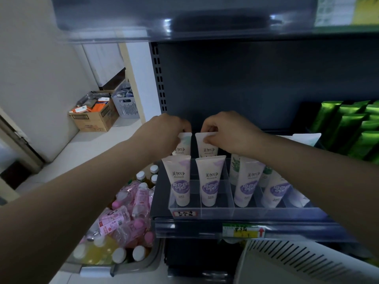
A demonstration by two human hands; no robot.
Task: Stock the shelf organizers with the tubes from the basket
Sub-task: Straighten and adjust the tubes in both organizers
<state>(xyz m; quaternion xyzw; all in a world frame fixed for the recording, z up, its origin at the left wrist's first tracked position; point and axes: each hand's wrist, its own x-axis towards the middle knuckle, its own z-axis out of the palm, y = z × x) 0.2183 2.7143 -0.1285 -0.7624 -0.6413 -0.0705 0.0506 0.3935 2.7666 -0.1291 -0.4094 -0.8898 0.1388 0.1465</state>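
As I watched, left hand (168,128) pinched the far-left tube (185,144), right hand (227,132) pinched the neighbouring tube (207,150), both in the organizer (217,210).

Tubes (180,181) upright in organizer (217,210) on shelf (184,228); bottle bin (143,265) lower left.

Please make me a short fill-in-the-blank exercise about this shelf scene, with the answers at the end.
The left hand and the right hand each hold one white ____ in the back row.
The front-row tubes bear ____ labels.
The packets on the right are ____.
Missing words: tube; purple; green.
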